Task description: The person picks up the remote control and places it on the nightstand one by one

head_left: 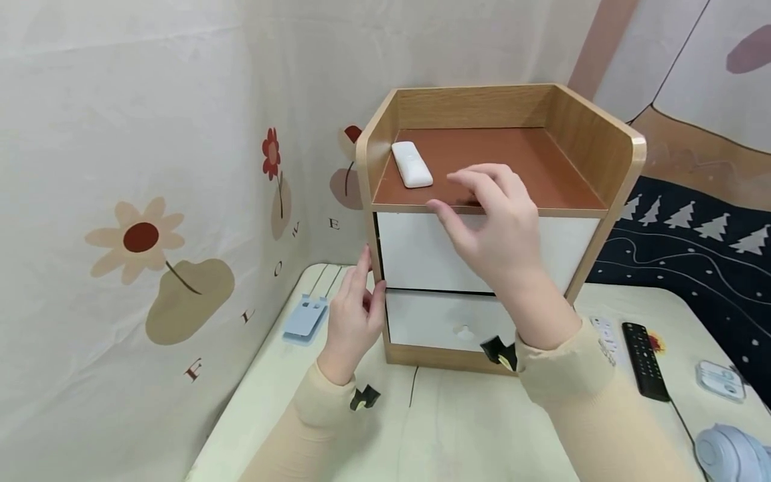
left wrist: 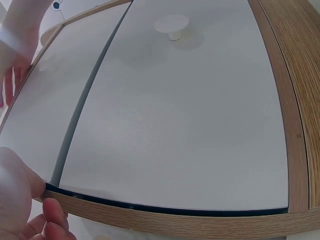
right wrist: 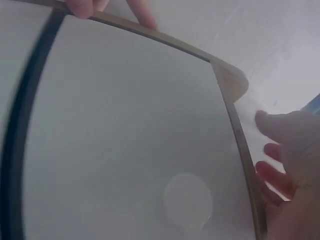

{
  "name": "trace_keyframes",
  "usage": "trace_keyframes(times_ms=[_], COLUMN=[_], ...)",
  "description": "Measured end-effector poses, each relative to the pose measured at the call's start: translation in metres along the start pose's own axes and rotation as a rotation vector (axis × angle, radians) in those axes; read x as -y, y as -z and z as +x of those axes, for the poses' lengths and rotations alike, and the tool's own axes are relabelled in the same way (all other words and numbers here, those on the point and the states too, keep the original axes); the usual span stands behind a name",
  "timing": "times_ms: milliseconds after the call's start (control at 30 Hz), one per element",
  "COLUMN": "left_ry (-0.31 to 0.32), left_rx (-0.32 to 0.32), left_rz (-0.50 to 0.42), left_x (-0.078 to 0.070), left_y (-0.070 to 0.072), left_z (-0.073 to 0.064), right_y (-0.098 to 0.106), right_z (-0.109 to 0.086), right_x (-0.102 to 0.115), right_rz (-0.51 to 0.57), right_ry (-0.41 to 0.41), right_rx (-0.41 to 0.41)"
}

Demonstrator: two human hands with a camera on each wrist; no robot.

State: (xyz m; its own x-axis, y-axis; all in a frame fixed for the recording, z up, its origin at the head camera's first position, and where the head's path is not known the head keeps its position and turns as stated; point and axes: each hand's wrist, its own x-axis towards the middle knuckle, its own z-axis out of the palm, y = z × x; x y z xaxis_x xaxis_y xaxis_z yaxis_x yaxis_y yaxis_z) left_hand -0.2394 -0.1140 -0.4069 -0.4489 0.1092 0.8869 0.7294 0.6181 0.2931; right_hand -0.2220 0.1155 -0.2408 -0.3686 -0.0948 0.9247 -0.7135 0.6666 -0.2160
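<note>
A small wooden cabinet [head_left: 476, 107] with two white drawer fronts stands before me. My left hand [head_left: 354, 321] rests against its left side, fingers fairly straight, with the thumb at the front edge. Both the upper drawer front [head_left: 434, 248] and the lower drawer front [head_left: 421, 318] sit in the frame; a round white knob [left wrist: 172, 24] shows on the lower one in the left wrist view. My right hand [head_left: 502, 227] hovers at the front of the brown top shelf, fingers loosely bent and holding nothing. Left of it on the shelf lies a white oblong object [head_left: 412, 165].
A light blue flat holder [head_left: 305, 319] lies left of the cabinet. On the right are a black remote [head_left: 644, 361], a white remote [head_left: 604, 335], a clear case with earphones [head_left: 721, 380] and pale blue headphones [head_left: 731, 454]. Fabric-covered walls stand behind and to the left.
</note>
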Motion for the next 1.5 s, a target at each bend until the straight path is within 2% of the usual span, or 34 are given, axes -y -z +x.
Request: trace_keyframes(times_ms=[267, 500, 567, 767, 867, 1000, 1133, 1267, 1500], left_ry=[-0.002, -0.027, -0.033, -0.04, -0.044, -0.045, -0.035, -0.028, -0.023], left_rx=[0.007, -0.007, -0.009, -0.018, -0.011, 0.001, 0.009, 0.0, 0.008], left_rz=[-0.009, -0.002, -0.003, -0.004, 0.0, -0.001, -0.003, -0.001, 0.0], left_x=[0.002, 0.003, 0.003, 0.002, 0.002, 0.002, 0.002, 0.003, 0.003], left_y=[-0.004, -0.006, -0.006, -0.005, -0.004, -0.004, -0.002, 0.0, 0.0], left_z=[-0.004, -0.005, -0.005, -0.002, 0.0, 0.001, 0.001, 0.0, -0.002], right_y=[0.019, 0.032, 0.037, 0.056, 0.07, 0.089, 0.096, 0.095, 0.098], right_z=[-0.042, -0.092, -0.108, -0.156, -0.183, -0.217, -0.239, -0.251, -0.263], right_x=[-0.011, -0.028, -0.034, -0.06, -0.078, -0.097, -0.109, -0.118, -0.13], right_rz=[0.16, 0.175, 0.163, 0.051, -0.029, -0.149, -0.267, -0.338, -0.365], right_ry=[0.049, 0.069, 0.051, -0.085, -0.185, -0.383, -0.545, -0.621, -0.747], right_rx=[-0.178, -0.3, -0.331, -0.396, -0.374, -0.254, -0.107, 0.0, 0.104])
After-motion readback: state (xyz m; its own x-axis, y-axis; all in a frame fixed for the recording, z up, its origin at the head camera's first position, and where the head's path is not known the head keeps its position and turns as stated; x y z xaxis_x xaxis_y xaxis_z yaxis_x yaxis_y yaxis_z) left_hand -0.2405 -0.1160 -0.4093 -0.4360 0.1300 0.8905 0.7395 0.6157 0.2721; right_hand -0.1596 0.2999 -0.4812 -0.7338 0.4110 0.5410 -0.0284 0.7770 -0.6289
